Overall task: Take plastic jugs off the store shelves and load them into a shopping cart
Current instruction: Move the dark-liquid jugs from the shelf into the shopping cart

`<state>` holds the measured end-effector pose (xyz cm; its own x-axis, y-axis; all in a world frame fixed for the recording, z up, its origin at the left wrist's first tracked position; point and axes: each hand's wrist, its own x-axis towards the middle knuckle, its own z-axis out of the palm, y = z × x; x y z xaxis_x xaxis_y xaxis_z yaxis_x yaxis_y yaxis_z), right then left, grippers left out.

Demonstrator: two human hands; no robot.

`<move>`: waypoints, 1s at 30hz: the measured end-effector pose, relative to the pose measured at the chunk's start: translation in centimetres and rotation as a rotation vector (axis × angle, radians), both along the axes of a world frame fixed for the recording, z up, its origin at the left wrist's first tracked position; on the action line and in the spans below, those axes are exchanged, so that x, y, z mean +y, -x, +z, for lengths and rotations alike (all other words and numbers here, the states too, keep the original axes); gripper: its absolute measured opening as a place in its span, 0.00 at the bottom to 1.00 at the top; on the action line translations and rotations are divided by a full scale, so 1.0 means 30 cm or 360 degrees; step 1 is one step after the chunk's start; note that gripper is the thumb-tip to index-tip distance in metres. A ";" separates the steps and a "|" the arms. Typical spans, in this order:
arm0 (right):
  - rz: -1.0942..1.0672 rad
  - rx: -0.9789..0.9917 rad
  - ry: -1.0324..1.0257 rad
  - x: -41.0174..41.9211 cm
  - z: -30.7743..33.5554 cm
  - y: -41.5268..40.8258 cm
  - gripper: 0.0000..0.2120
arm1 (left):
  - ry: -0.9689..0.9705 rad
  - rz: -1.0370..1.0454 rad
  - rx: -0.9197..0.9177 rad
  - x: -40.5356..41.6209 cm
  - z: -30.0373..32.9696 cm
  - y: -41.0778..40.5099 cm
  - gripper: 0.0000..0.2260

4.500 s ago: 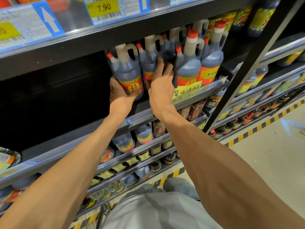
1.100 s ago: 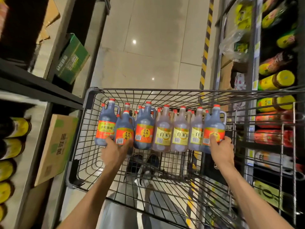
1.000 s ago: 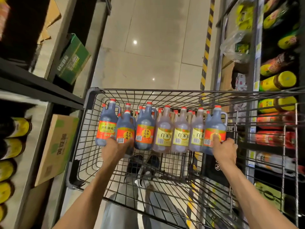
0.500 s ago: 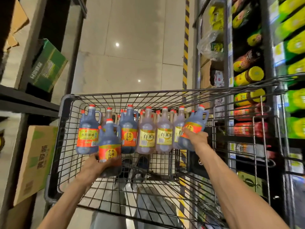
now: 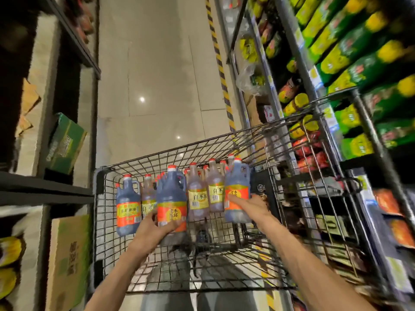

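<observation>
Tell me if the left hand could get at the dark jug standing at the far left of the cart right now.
Probably not yet: the left hand grips another orange-label jug. The far-left jug stands just beside it, nothing between; once that jug is set down, the way looks free.

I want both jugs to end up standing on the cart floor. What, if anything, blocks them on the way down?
Nothing visible blocks them. The left hand holds a dark jug in front of the row of jugs; the right hand holds another dark jug at the row's right end. The cart floor below shows bare wire.
</observation>
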<state>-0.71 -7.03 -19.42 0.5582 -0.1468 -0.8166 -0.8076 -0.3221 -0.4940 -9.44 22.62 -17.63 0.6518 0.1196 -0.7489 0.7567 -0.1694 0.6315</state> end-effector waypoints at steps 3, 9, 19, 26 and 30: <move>-0.0091 -0.0117 -0.0151 0.033 0.118 0.086 0.20 | 0.0015 -0.0121 -0.0091 -0.010 0.089 -0.019 0.35; -0.0252 -0.0382 -0.0221 0.008 0.350 0.250 0.18 | 0.0104 -0.0533 -0.0343 -0.069 0.341 -0.068 0.40; -0.0854 -0.0958 -0.0059 -0.208 0.709 0.636 0.39 | 0.0361 -0.1102 -0.0618 -0.398 0.679 -0.034 0.45; -0.1100 -0.1164 0.0083 -0.407 0.883 1.001 0.47 | 0.0545 -0.1453 -0.0758 -0.731 0.824 0.124 0.37; -0.1218 -0.1245 0.0170 -0.535 0.957 1.243 0.49 | 0.0652 -0.1618 -0.0795 -0.949 0.882 0.292 0.36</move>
<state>-38.01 -23.09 9.28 0.6472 -0.7239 -0.2389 -0.2876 0.0584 -0.9560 -18.19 -5.86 8.82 0.5388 -0.8048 -0.2491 0.0501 -0.2646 0.9631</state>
